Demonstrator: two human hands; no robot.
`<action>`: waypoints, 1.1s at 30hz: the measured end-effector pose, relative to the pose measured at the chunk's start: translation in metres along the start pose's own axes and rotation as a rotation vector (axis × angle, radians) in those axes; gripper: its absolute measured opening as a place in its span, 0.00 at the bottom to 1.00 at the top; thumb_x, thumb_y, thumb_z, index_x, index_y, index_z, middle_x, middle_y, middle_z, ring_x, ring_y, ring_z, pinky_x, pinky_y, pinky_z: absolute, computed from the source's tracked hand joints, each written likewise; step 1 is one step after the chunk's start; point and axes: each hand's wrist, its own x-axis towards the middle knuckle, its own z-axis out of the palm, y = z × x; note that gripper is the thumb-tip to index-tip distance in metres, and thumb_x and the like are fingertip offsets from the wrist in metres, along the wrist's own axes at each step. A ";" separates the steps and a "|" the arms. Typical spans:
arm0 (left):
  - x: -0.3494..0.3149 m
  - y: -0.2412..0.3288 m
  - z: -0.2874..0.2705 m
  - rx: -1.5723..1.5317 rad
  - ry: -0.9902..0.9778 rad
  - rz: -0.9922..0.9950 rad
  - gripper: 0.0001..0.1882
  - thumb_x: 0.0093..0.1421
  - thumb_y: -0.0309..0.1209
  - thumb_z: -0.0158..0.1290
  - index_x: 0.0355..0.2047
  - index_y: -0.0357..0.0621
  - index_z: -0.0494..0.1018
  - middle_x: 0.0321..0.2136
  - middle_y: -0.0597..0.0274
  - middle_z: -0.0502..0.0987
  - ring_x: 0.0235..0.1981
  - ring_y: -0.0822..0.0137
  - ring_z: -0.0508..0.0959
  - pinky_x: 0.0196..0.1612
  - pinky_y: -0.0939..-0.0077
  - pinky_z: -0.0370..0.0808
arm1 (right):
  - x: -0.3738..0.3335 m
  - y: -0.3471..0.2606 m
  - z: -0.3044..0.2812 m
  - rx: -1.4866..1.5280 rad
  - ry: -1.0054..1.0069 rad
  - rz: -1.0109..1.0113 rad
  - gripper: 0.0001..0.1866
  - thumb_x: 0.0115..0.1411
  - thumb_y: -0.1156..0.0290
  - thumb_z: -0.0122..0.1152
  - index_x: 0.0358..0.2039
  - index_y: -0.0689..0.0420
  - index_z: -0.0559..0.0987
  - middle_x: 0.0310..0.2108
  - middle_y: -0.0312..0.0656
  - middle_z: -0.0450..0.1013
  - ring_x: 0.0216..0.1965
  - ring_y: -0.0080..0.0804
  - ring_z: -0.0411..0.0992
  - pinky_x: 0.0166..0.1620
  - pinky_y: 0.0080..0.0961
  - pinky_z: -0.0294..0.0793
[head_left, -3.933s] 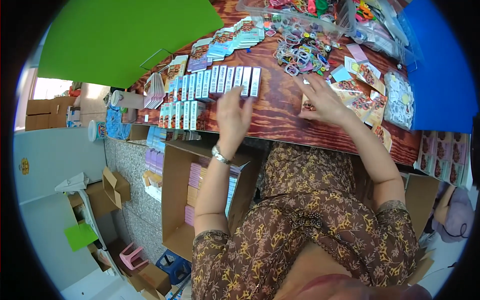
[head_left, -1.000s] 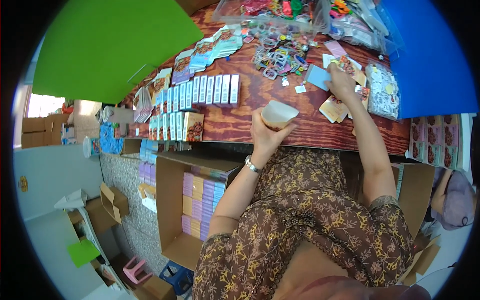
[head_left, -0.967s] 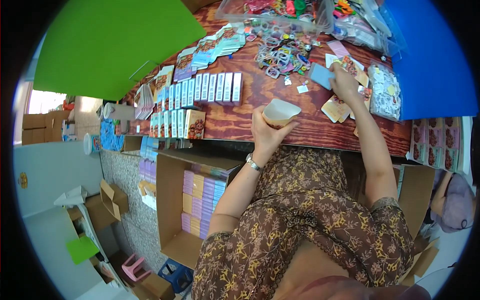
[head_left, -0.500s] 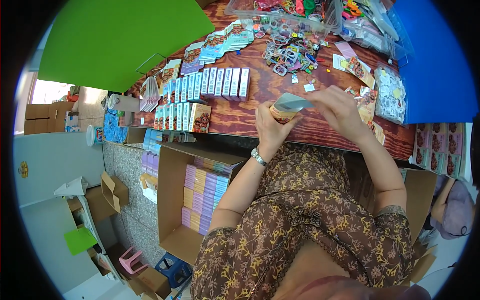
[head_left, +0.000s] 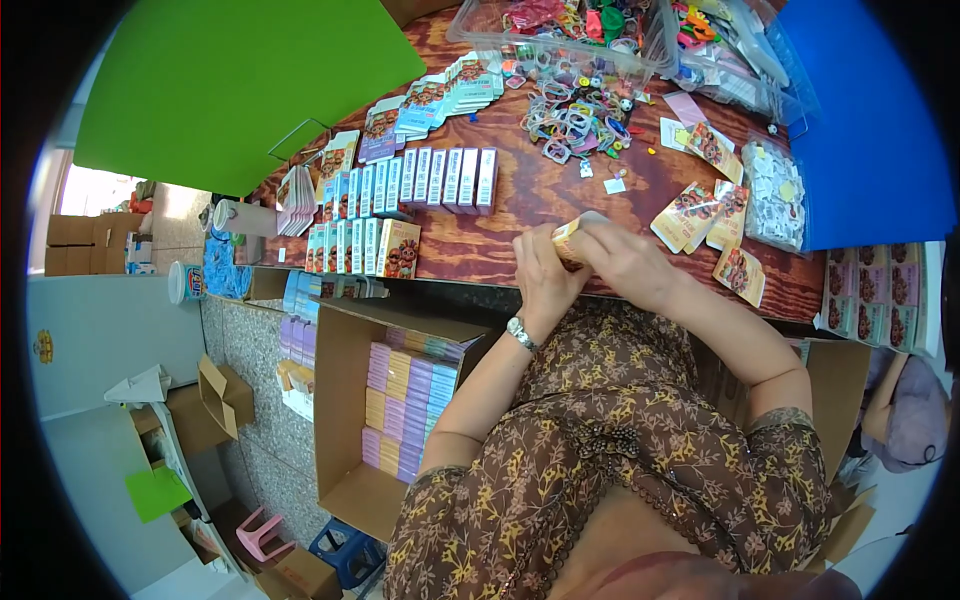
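Note:
A small yellow-orange card box (head_left: pixel 566 240) is held between my two hands near the table's front edge. My left hand (head_left: pixel 543 278), with a watch at the wrist, grips its left side. My right hand (head_left: pixel 632 262) is closed on its upper right, fingers bent against the top. Those fingers partly hide the box, so I cannot tell whether its flap is closed. To the right lie several flat yellow cartons (head_left: pixel 688 213). Beyond my hands is a heap of colourful hair ties and small charms (head_left: pixel 575 115).
Filled boxes (head_left: pixel 470 178) stand in rows at the left, with flattened cartons (head_left: pixel 422 104) behind. Clear tubs (head_left: pixel 600 50) line the back, and a bag of white pieces (head_left: pixel 776 195) lies at the right. Below the table edge, a large cardboard carton (head_left: pixel 345 490) holds stacked boxes.
My right hand has moved left and down onto the box. The pale flap that stuck up from the box is now mostly covered by my fingers.

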 end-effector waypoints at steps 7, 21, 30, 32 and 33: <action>-0.006 -0.014 -0.011 0.002 -0.132 -0.190 0.40 0.42 0.40 0.75 0.50 0.37 0.66 0.41 0.48 0.71 0.45 0.47 0.70 0.48 0.55 0.68 | 0.022 0.090 0.007 0.325 0.116 0.439 0.13 0.59 0.72 0.63 0.46 0.57 0.80 0.38 0.50 0.80 0.41 0.45 0.80 0.42 0.37 0.80; -0.009 -0.025 -0.015 -0.054 -0.186 -0.189 0.46 0.43 0.40 0.73 0.58 0.34 0.61 0.46 0.46 0.70 0.48 0.47 0.69 0.52 0.55 0.67 | 0.018 0.225 0.037 0.386 0.227 0.761 0.12 0.61 0.65 0.61 0.42 0.56 0.80 0.27 0.41 0.80 0.27 0.34 0.78 0.34 0.33 0.75; -0.011 -0.017 -0.011 -0.097 -0.226 -0.171 0.45 0.45 0.37 0.71 0.59 0.34 0.60 0.47 0.46 0.70 0.48 0.48 0.68 0.53 0.55 0.66 | 0.032 0.207 0.046 0.113 0.063 0.729 0.15 0.61 0.57 0.62 0.40 0.55 0.82 0.32 0.45 0.81 0.35 0.40 0.80 0.40 0.35 0.76; -0.012 -0.016 -0.014 -0.106 -0.218 -0.202 0.44 0.46 0.37 0.71 0.59 0.33 0.60 0.47 0.46 0.70 0.48 0.48 0.68 0.53 0.55 0.66 | 0.044 0.196 0.054 0.076 -0.060 0.928 0.18 0.56 0.50 0.62 0.32 0.53 0.85 0.32 0.47 0.81 0.38 0.48 0.80 0.43 0.41 0.77; -0.012 -0.016 -0.015 -0.105 -0.217 -0.199 0.44 0.46 0.37 0.71 0.59 0.33 0.60 0.47 0.46 0.70 0.48 0.48 0.68 0.53 0.55 0.66 | 0.043 0.198 0.056 0.076 -0.057 0.928 0.18 0.56 0.50 0.62 0.32 0.53 0.85 0.32 0.47 0.81 0.38 0.48 0.80 0.43 0.41 0.77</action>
